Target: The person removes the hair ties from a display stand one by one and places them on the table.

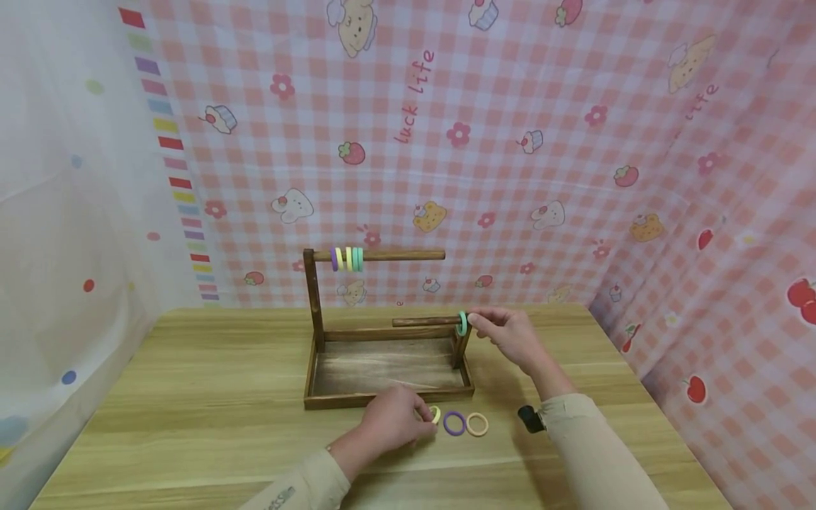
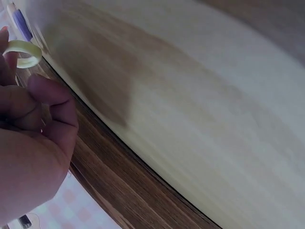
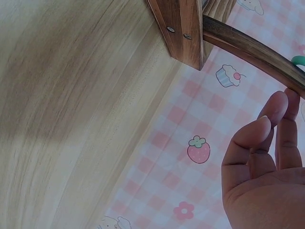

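My left hand [image 1: 397, 418] is in front of the rack, holding a pale yellow ring [image 2: 29, 55] at its fingertips. Part of that ring is hidden by the fingers in the head view. A purple ring [image 1: 455, 423] and a light orange ring [image 1: 477, 424] lie flat on the table just right of it. My right hand [image 1: 510, 336] is at the top of the short right post [image 3: 252, 50], fingertips right at the wood and thumb near the index finger. A green ring [image 1: 462, 324] hangs on the lower rod [image 1: 423, 321], close to that post and beside the fingertips.
The dark wooden rack has a shallow tray [image 1: 389, 398] and a tall left post [image 1: 314, 301]. Its upper rod [image 1: 408, 255] carries several purple, yellow and green rings [image 1: 348, 259]. A patterned cloth [image 1: 484, 163] hangs behind the wooden table [image 1: 210, 397]. A black object [image 1: 530, 419] sits at the right sleeve.
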The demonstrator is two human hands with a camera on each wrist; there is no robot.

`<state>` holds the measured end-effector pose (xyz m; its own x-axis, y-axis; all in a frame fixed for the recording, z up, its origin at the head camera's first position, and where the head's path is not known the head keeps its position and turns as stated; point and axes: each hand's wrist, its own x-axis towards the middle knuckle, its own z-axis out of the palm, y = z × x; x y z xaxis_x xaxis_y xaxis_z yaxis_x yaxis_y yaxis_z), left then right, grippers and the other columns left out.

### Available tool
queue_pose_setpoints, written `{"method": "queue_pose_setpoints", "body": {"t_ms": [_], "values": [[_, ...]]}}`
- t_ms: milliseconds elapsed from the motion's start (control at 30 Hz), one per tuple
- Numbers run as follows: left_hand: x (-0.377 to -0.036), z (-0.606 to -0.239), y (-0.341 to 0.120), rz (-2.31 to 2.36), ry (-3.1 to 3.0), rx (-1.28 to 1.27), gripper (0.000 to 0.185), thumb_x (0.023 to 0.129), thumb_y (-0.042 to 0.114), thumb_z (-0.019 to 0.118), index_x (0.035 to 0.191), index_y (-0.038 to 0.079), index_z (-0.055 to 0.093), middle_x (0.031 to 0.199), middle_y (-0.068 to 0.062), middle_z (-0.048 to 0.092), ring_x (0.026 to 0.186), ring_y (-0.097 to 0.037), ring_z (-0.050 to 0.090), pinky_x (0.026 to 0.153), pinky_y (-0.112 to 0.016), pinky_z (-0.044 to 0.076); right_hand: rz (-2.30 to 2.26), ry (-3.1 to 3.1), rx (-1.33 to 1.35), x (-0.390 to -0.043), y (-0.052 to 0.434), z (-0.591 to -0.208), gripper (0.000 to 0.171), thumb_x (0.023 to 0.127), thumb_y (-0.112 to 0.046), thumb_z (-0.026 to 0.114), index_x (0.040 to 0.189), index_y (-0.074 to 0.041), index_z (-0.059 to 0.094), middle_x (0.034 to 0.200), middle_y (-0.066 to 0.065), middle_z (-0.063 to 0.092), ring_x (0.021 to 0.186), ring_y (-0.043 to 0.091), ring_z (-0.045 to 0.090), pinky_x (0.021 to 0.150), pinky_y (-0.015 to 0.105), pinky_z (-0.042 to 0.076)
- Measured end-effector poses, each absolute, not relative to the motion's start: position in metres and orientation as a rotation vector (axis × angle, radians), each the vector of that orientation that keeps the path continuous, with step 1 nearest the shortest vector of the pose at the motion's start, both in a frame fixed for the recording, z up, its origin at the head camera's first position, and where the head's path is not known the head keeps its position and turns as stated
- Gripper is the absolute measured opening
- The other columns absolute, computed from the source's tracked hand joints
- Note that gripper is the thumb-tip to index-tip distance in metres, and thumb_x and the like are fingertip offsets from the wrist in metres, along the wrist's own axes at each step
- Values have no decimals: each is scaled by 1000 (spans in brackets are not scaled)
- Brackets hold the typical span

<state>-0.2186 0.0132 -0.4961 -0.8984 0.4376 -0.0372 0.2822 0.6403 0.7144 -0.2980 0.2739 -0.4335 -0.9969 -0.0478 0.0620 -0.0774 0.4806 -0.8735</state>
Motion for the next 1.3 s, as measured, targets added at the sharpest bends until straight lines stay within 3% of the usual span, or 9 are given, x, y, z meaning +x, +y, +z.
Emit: {"method": "queue_pose_setpoints", "body": {"t_ms": [333,600,1033,1300], "values": [[-218,-498,16,1047,2741,571,13,82,28,89,75,22,80,69,14,71,63,-2,51,58,-24,43,1589,-2662,159,-298,274,-433,39,105,-40,70,129,-10,78,122,13,79,99,18,72,86,32,55],[-220,-500,16,1069,2739,510,12,81,29,90,76,22,81,71,12,73,65,-5,54,59,-27,44,1582,-2656,167,-298,274,-432,38,105,-38,70,128,-9,78,123,15,79,105,28,73,87,32,54],[-219,-499,18,1104,2693,515,12,82,27,90,76,22,81,74,11,75,71,-5,59,63,-28,49,1577,-2657,157,-296,271,-432,37,106,-38,69,129,-10,78,123,13,78,100,19,72,85,32,54],[-221,-499,17,1134,2687,514,9,82,29,89,82,22,83,80,11,77,71,-5,59,63,-27,47,1574,-2656,163,-296,271,-431,38,106,-39,70,130,-11,77,123,13,79,100,18,72,89,39,56]]}}
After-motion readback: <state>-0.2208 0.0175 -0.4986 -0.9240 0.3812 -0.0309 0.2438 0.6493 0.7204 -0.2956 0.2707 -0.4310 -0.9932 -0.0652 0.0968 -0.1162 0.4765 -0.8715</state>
